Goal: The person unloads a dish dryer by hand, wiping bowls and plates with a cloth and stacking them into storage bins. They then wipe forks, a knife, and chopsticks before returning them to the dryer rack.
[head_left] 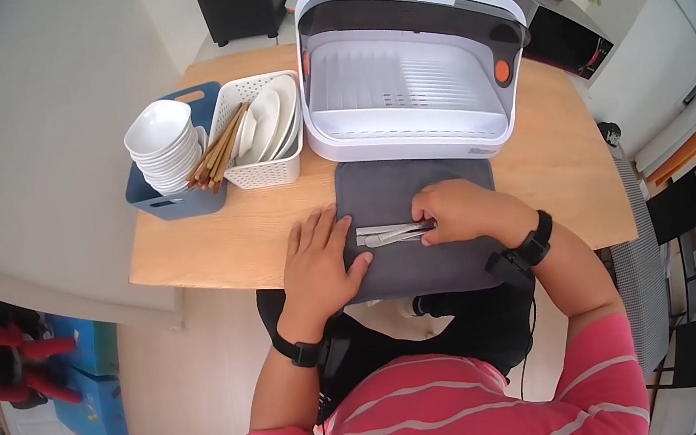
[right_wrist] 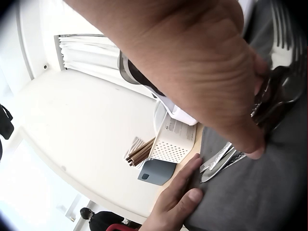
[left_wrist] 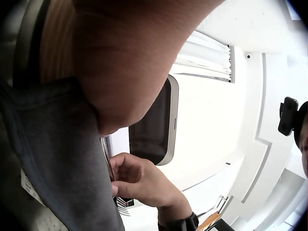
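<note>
The right hand (head_left: 459,212) pinches the cutlery (head_left: 387,235), apparently mid-length, its long axis running sideways toward the left hand's (head_left: 319,265) outstretched fingers.

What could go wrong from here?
Slipping: the right hand grips several pieces of cutlery at once, their handles splayed, so one could drop out if lifted.
Dragging: the grey mat overhangs the near edge of the table; a tug might shift it, cutlery included.
Spilling: the chopsticks poke out past the white basket's rim; a bump could knock some loose.
</note>
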The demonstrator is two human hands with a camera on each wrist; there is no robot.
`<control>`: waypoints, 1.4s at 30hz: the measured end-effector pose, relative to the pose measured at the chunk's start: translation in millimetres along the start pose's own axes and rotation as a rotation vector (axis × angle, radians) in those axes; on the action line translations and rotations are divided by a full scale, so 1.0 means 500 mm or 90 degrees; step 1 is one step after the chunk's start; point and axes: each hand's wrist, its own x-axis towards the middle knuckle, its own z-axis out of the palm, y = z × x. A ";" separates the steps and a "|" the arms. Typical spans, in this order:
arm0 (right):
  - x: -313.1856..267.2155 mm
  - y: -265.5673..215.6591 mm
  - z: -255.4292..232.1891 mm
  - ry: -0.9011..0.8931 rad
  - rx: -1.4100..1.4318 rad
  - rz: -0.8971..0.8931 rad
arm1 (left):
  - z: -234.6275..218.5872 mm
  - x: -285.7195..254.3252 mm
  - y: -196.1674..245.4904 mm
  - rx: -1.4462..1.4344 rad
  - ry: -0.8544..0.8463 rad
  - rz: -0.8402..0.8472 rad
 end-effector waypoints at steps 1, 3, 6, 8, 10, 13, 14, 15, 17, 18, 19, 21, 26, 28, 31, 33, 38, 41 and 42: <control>0.002 -0.003 -0.002 -0.005 -0.003 -0.002 | -0.002 0.001 0.000 0.001 -0.003 0.003; 0.004 -0.009 -0.010 -0.023 0.006 0.001 | -0.003 0.000 -0.003 0.000 -0.004 0.003; 0.005 -0.018 -0.014 -0.033 0.001 0.016 | -0.002 0.000 -0.006 -0.004 -0.007 0.006; 0.006 -0.014 -0.010 -0.030 -0.014 0.005 | -0.004 -0.001 -0.007 -0.011 -0.015 0.007; 0.008 -0.014 -0.003 -0.026 -0.028 -0.007 | -0.004 -0.002 -0.007 -0.011 -0.015 0.005; 0.008 -0.023 0.006 -0.016 -0.080 -0.009 | -0.004 -0.002 -0.006 -0.008 -0.020 0.004; 0.011 -0.029 0.009 -0.022 -0.117 0.005 | -0.003 -0.002 -0.006 -0.006 -0.024 0.002; 0.013 -0.033 0.013 -0.029 -0.153 0.019 | -0.002 -0.002 -0.007 -0.006 -0.023 0.002; 0.008 -0.038 0.020 -0.007 -0.161 0.009 | 0.000 -0.003 -0.009 0.000 -0.025 0.003; 0.006 -0.038 0.022 0.015 -0.169 0.000 | 0.000 -0.003 -0.010 0.002 -0.023 0.003; 0.003 -0.033 0.024 0.016 -0.170 -0.002 | 0.001 -0.003 -0.011 0.002 -0.022 0.003; -0.005 -0.017 0.027 0.039 -0.143 -0.050 | 0.000 -0.004 -0.009 0.001 -0.021 0.005; -0.009 -0.010 0.029 0.037 -0.119 -0.041 | 0.001 -0.003 -0.007 0.007 -0.021 0.005; -0.005 -0.017 0.030 0.027 -0.115 -0.027 | 0.001 -0.003 -0.008 0.003 -0.019 0.007; -0.003 -0.025 0.033 0.034 -0.142 -0.013 | 0.001 -0.004 -0.010 -0.001 -0.017 0.006; -0.008 -0.019 0.046 0.072 -0.190 -0.016 | 0.000 -0.003 -0.010 0.000 -0.019 0.007; -0.043 -0.014 0.041 0.137 -0.205 -0.048 | 0.002 -0.003 -0.011 0.006 -0.026 0.007; -0.060 -0.004 0.000 0.139 -0.246 -0.060 | 0.000 -0.003 -0.011 0.006 -0.024 0.010; -0.063 0.000 -0.022 0.156 -0.268 -0.069 | 0.000 -0.003 -0.010 0.006 -0.022 0.011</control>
